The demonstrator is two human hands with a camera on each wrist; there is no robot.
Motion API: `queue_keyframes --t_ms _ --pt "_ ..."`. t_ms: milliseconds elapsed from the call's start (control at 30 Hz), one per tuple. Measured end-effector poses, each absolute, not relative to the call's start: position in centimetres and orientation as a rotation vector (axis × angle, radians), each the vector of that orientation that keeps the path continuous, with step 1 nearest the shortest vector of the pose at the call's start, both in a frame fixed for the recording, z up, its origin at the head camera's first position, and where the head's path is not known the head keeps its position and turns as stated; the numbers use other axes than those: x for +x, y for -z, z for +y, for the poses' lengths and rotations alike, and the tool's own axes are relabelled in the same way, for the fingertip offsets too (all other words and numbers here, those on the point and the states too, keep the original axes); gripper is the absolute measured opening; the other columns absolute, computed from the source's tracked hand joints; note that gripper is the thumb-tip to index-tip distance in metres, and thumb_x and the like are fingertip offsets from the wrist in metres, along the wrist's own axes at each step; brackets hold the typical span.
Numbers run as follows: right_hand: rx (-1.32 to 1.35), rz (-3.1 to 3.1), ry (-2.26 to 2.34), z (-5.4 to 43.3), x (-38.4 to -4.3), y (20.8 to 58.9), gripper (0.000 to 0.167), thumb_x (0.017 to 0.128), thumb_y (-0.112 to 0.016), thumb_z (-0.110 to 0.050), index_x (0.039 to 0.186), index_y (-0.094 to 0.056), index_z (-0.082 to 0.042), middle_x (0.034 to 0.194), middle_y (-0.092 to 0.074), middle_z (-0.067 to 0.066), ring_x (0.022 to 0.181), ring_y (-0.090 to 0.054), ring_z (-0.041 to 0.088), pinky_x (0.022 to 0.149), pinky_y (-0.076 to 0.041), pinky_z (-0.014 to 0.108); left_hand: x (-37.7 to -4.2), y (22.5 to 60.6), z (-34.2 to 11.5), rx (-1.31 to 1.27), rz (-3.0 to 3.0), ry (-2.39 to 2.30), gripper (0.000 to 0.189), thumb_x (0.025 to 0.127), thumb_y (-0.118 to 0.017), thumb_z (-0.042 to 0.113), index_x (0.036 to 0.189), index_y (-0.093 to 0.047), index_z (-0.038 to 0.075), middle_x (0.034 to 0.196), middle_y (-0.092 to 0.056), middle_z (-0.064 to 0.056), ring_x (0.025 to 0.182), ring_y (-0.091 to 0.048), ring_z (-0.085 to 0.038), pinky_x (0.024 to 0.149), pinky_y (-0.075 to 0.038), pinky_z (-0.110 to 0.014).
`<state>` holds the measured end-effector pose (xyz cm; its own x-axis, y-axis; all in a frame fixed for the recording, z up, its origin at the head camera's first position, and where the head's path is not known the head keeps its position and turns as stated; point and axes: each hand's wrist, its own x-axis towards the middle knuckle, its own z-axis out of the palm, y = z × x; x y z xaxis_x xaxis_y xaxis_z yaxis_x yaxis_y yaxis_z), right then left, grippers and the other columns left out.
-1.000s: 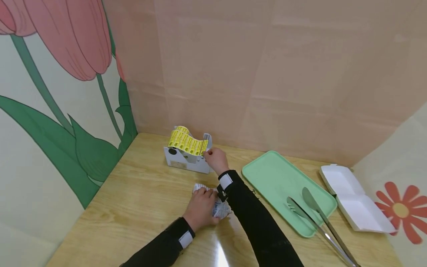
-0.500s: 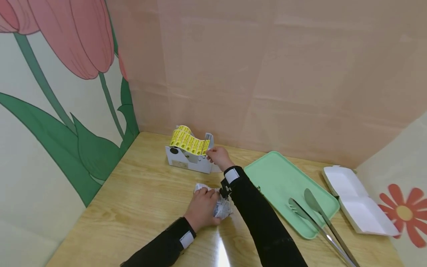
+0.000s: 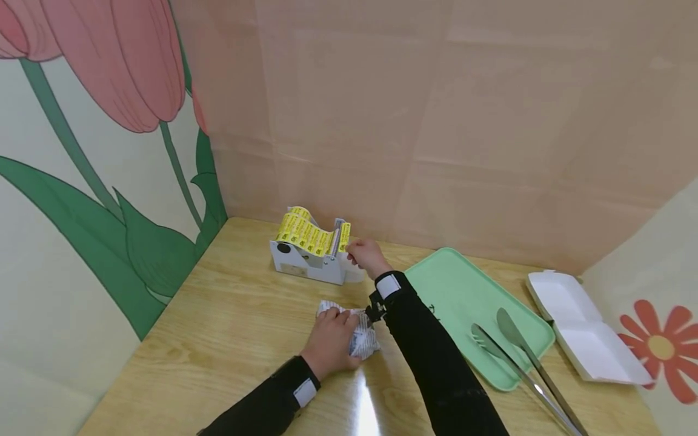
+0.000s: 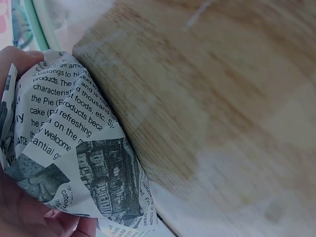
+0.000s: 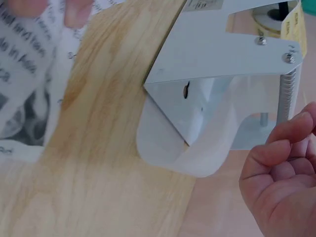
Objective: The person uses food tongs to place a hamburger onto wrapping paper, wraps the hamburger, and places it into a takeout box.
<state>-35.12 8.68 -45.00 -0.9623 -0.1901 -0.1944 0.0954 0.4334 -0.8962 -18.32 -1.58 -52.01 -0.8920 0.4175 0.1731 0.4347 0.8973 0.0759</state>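
My left hand (image 3: 329, 342) grips a parcel wrapped in newsprint-patterned paper (image 3: 363, 339), which sits on the table. Up close in the left wrist view, the printed paper (image 4: 64, 118) has my thumb and fingers round its edge. A grey label dispenser (image 3: 305, 271) carries a roll of yellow stickers (image 3: 305, 232). One yellow sticker (image 3: 345, 235) pokes out past its front roller. At that sticker's corner, my right hand (image 3: 369, 257) pinches with thumb and forefinger; the exact hold is partly hidden. White backing strip (image 5: 202, 160) loops out under the dispenser's front.
Right of the arms lies a green tray (image 3: 447, 284) with a spork and a metal knife (image 3: 509, 327) or similar cutlery resting across it. Beyond it stands an open white foam box (image 3: 583, 327). A beige cloth wall (image 3: 409, 151) closes off the table's back.
My right hand has drawn slightly to the right, and the yellow sticker has come out past the dispenser's roller. My left hand stays on the paper parcel.
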Motion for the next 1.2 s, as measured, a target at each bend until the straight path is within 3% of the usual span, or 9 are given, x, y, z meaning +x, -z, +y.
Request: queue_keyframes --t_ms 133,400,567,800,1000,1200 --pt "-0.103 2.413 1.601 9.7 -34.4 45.1 0.028 0.1 -0.053 -0.016 0.106 -0.063 0.01 0.072 -0.055 0.001 0.062 -0.049 0.012 0.057 -0.039 0.024 -18.1 52.1 -1.4 -0.672 -2.908 0.166 0.076 0.068 -0.079 0.062 0.121 -0.059 0.012 0.125 -0.065 -0.011 0.109 -0.054 -0.027 0.093 -0.045 -0.041" --pt "-0.38 2.626 1.479 13.0 -30.4 43.2 0.023 0.102 -0.054 -0.022 0.095 -0.064 -0.002 0.084 -0.06 0.008 0.076 -0.058 0.02 0.066 -0.047 0.03 -18.5 52.1 -2.0 -0.661 -2.891 0.161 0.071 0.069 -0.079 0.063 0.115 -0.06 0.013 0.124 -0.065 -0.011 0.109 -0.054 -0.027 0.093 -0.045 -0.044" --pt "-0.435 2.632 1.32 15.7 -27.2 43.2 0.027 0.103 -0.053 -0.026 0.087 -0.063 -0.006 0.084 -0.062 0.009 0.074 -0.058 0.021 0.062 -0.045 0.031 -18.8 52.4 -2.4 -0.681 -2.924 0.178 0.075 0.069 -0.079 0.063 0.121 -0.06 0.013 0.129 -0.063 -0.013 0.115 -0.053 -0.029 0.098 -0.043 -0.045" --pt "-0.262 2.354 1.504 17.9 -24.0 45.8 0.028 0.104 -0.05 -0.018 0.082 -0.058 -0.002 0.069 -0.052 0.004 0.063 -0.049 0.016 0.059 -0.043 0.029 -19.2 51.9 -3.1 -0.784 -2.965 0.242 0.076 0.07 -0.083 0.053 0.13 -0.058 0.015 0.138 -0.057 -0.01 0.124 -0.049 -0.029 0.107 -0.038 -0.045" --pt "0.009 2.079 1.645 17.6 -21.5 48.3 0.024 0.102 -0.05 -0.017 0.082 -0.056 -0.006 0.072 -0.051 0.001 0.062 -0.048 0.011 0.058 -0.043 0.025 -19.0 51.8 -3.7 -0.853 -2.969 0.305 0.082 0.068 -0.084 0.053 0.135 -0.057 0.015 0.142 -0.053 -0.01 0.128 -0.047 -0.029 0.111 -0.034 -0.044" --pt "0.091 2.011 1.688 17.3 -20.0 49.8 0.021 0.101 -0.051 -0.016 0.085 -0.058 -0.003 0.073 -0.054 0.002 0.061 -0.047 0.01 0.057 -0.041 0.024 -18.5 52.0 -3.4 -0.871 -2.973 0.361 0.087 0.068 -0.085 0.057 0.137 -0.056 0.013 0.145 -0.051 -0.012 0.13 -0.045 -0.029 0.112 -0.032 -0.045"
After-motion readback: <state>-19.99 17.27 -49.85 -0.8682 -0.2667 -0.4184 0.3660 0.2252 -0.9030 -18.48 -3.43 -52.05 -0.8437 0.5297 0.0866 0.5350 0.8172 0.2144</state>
